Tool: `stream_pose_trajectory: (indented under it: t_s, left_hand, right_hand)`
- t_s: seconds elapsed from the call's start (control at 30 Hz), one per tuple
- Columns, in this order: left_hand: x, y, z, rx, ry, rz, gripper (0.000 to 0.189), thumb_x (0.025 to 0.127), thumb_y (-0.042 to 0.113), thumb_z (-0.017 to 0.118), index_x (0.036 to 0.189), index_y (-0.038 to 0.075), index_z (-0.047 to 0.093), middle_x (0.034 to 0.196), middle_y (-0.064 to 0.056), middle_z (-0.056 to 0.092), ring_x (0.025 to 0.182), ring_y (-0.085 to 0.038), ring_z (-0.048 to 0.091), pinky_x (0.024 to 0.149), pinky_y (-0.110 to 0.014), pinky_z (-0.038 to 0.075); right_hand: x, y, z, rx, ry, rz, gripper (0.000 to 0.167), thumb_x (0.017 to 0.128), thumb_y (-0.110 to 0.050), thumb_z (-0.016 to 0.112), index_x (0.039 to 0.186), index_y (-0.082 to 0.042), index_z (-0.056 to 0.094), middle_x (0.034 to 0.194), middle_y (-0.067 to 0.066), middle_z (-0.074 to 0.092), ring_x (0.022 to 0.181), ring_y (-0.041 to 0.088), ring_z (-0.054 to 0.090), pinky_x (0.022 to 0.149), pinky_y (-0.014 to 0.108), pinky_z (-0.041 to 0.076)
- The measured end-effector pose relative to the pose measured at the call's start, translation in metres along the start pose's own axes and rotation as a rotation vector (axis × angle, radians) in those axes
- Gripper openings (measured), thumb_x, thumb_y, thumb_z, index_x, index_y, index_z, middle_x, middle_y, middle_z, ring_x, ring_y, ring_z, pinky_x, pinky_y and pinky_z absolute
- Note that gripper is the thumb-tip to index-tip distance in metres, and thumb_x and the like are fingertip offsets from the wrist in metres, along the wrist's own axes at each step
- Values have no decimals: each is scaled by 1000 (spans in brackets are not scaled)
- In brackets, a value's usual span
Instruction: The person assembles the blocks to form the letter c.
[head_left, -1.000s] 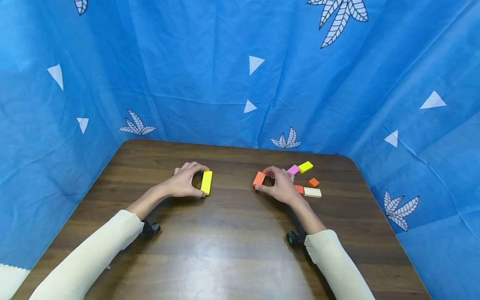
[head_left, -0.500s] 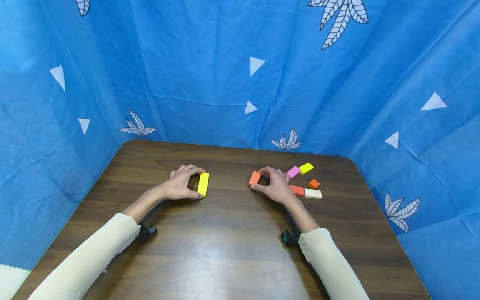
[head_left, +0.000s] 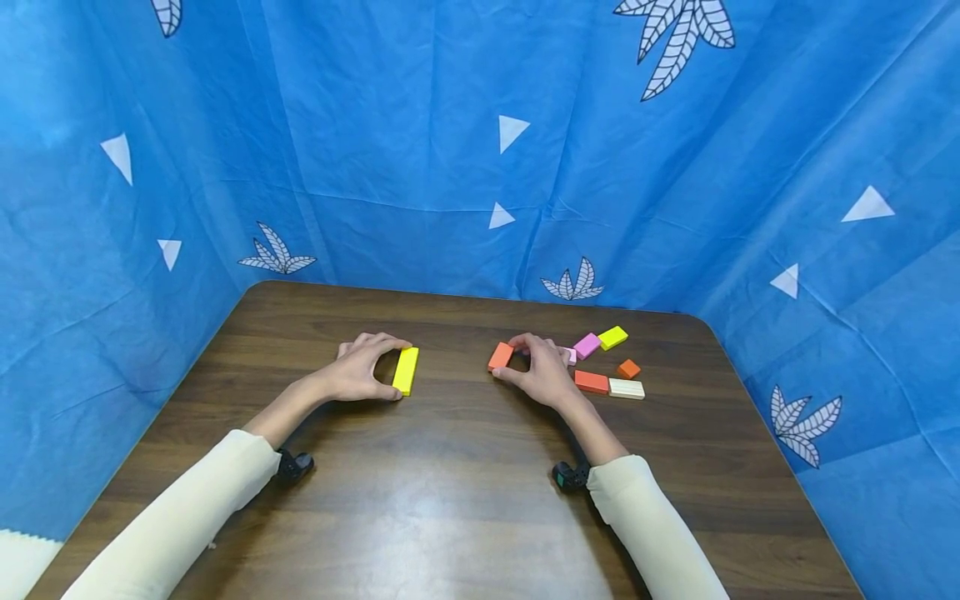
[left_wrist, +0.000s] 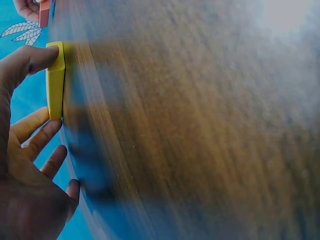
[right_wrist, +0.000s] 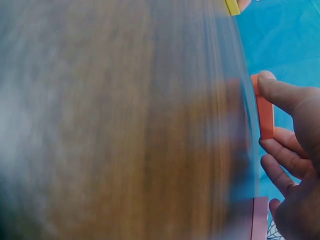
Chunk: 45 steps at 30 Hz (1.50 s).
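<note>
"Since I only see this through the cameras, I'll start at the left: a pale sleeve [head_left: 180, 517] comes up from the bottom of my head view."

"And the hand it leads to?"

"The left hand [head_left: 360, 370] grips a long yellow block [head_left: 406, 372] by its ends, thumb on the nearer one, fingertips on the farther. A black wrist mount [head_left: 294, 465] juts out beside the cuff, over the brown tabletop [head_left: 442, 467]."

"Moving right?"

"A stretch of wood, then an orange-red block [head_left: 501, 357], which the right hand [head_left: 542, 371] pinches likewise, thumb near, fingers far. I can't tell whether either held block rests its weight on the wood."

"What crowds that hand?"

"A pale pink block [head_left: 572, 356] sits just to its right, partly hidden from my head view by the hand itself. Next, a violet-pink block [head_left: 587, 346] lies at a slant, its end up against a second yellow block [head_left: 613, 337]. Closer to the person, a red block [head_left: 592, 382] lies end to end with a cream block [head_left: 626, 389]."

"Anything between those pairs?"

"A small orange cube [head_left: 628, 368], turned cornerwise, near both but apart from them. Past the right edge, I see blue cloth [head_left: 885, 333] printed with white triangles and leaves."
</note>
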<state>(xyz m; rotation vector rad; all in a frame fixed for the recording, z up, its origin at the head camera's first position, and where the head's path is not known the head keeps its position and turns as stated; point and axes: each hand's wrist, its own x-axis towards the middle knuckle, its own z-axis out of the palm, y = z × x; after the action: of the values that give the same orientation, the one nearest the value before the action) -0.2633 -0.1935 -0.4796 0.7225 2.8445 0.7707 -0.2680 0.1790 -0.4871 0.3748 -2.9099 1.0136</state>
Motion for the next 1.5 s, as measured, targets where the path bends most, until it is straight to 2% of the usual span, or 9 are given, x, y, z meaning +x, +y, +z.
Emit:
stream_pose_trajectory:
  t_s: [0.2, 0.33, 0.5, 0.6, 0.9, 1.07, 1.5]
  left_hand:
    - [-3, -2, -1, -3, -9, -18, 95, 79, 51, 91, 160, 24, 52, 160, -8, 53, 144, -39, 45, 105, -65, 30]
    - [-5, -2, -2, -25, -7, -5, 90, 84, 57, 87, 161, 28, 51, 162, -7, 52, 144, -38, 45, 105, -68, 29]
    - [-8, -4, -3, -34, 12, 22, 69, 95, 47, 81, 157, 28, 57, 160, -5, 54, 142, -37, 46, 103, -67, 29]
    - [-8, -4, -2, -20, 23, 41, 61, 97, 40, 79, 154, 27, 61, 159, -6, 55, 141, -37, 47, 103, -66, 30]
    - [-8, -5, -1, 2, 36, 48, 56, 97, 38, 81, 150, 26, 66, 157, -6, 58, 140, -36, 47, 100, -62, 32]
    - [-8, -3, -3, -14, 36, 43, 55, 97, 37, 81, 148, 23, 68, 158, -7, 58, 139, -37, 47, 100, -63, 32]
    - [-12, -1, -2, -20, 34, 37, 55, 98, 38, 81, 149, 23, 68, 159, -5, 58, 140, -36, 45, 99, -61, 30]
  right_hand:
    - [3, -4, 4, -8, 10, 4, 64, 87, -47, 90, 137, -13, 66, 133, 11, 72, 128, 32, 58, 118, 67, 23]
    - [4, -7, 7, -10, 8, 8, 64, 87, -47, 89, 136, -13, 66, 132, 10, 72, 127, 32, 59, 118, 66, 24]
    - [6, -10, 10, -11, 4, -1, 64, 88, -48, 89, 136, -13, 66, 131, 9, 72, 126, 31, 59, 116, 65, 25]
    - [8, -11, 11, -12, 7, -4, 63, 88, -48, 89, 136, -13, 67, 130, 9, 72, 125, 31, 59, 114, 64, 26]
    - [10, -17, 16, 5, -1, -18, 62, 89, -46, 89, 136, -12, 67, 131, 9, 73, 125, 30, 58, 113, 64, 25]
    - [12, -20, 19, 2, 3, -34, 61, 88, -46, 89, 135, -12, 68, 130, 10, 73, 124, 30, 59, 113, 65, 25]
    - [19, -29, 26, 0, -11, -59, 60, 89, -45, 88, 135, -12, 68, 128, 7, 74, 121, 29, 60, 111, 60, 28]
